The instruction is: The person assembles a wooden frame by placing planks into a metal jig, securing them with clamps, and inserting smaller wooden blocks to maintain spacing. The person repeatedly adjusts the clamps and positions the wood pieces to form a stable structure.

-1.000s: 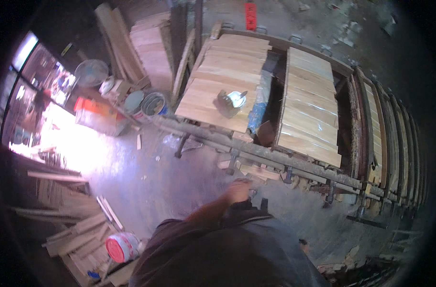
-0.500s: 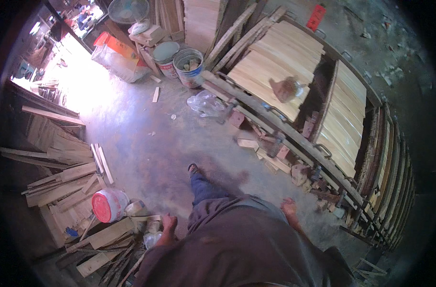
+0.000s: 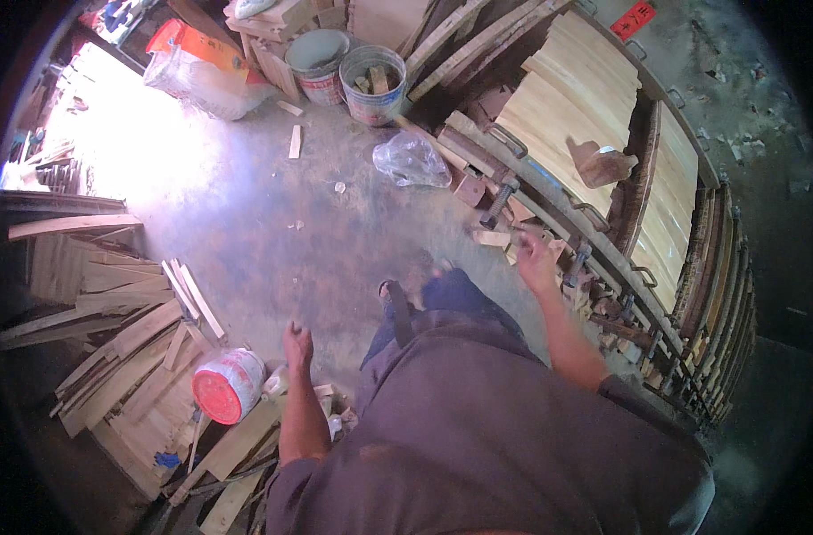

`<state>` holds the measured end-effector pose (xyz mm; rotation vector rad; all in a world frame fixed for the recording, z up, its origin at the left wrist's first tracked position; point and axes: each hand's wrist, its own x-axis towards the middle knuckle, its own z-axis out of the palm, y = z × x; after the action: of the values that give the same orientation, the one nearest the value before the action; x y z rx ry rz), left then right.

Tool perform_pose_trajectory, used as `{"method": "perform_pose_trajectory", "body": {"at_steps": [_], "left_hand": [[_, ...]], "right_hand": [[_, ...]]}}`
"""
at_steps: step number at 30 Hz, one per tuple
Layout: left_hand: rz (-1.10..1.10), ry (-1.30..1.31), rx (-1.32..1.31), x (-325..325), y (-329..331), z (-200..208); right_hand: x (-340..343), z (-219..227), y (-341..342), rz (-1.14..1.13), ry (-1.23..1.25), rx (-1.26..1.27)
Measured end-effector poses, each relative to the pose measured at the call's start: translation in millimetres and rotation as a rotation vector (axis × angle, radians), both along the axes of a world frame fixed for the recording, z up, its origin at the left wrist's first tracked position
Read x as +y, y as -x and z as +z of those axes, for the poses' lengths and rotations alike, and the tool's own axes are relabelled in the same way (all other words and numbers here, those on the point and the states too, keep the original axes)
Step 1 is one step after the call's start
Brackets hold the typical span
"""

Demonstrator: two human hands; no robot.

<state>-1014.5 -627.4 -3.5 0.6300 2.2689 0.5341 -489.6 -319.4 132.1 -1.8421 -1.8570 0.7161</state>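
My left hand (image 3: 297, 343) hangs over the floor with its fingers curled in and nothing visible in it. Nearest to it is a white bucket (image 3: 251, 373) with a red end, lying on its side by the scrap wood. Out to the right, my right hand (image 3: 537, 259) has its fingers apart and appears empty, slightly blurred. It is close to a long clamping rack (image 3: 549, 214) with metal handles and screw clamps; whether it touches the rack I cannot tell. Pale board panels (image 3: 571, 89) lie on the rack, with a crumpled brown piece (image 3: 601, 166) on top.
Loose boards (image 3: 121, 348) are heaped at the left. Ahead stand an open bucket of wood bits (image 3: 372, 89), a lidded bucket (image 3: 319, 67) and a white sack (image 3: 201, 89). A clear plastic bag (image 3: 411, 160) and wood offcuts (image 3: 491, 238) lie along the rack.
Both hands have swung forward, the right one up beside the rack. My feet have moved in a step, and the buckets and rack appear nearer.
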Motion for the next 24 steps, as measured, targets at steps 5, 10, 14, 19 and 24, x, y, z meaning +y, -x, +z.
{"method": "perform_pose_trajectory", "body": {"at_steps": [5, 10, 14, 19, 24], "left_hand": [[0.144, -0.186, -0.226, 123.2, 11.4, 15.1], [-0.130, -0.018, -0.118, 175.3, 10.8, 18.2], [-0.104, 0.188, -0.314, 162.9, 51.1, 32.4], [-0.149, 0.536, -0.132, 214.4, 123.0, 33.7], [-0.199, 0.249, -0.253, 384.1, 131.1, 39.0]], "right_hand": [[84.9, 9.6, 24.4, -0.230, -0.016, 0.045], [176.5, -4.3, 59.6, -0.393, -0.313, 0.235], [255.8, -5.7, 111.2, -0.335, -0.203, 0.116], [316.9, -20.3, 135.6, -0.252, 0.155, -0.109], [318.8, -23.8, 142.2, -0.207, 0.172, -0.288]]}}
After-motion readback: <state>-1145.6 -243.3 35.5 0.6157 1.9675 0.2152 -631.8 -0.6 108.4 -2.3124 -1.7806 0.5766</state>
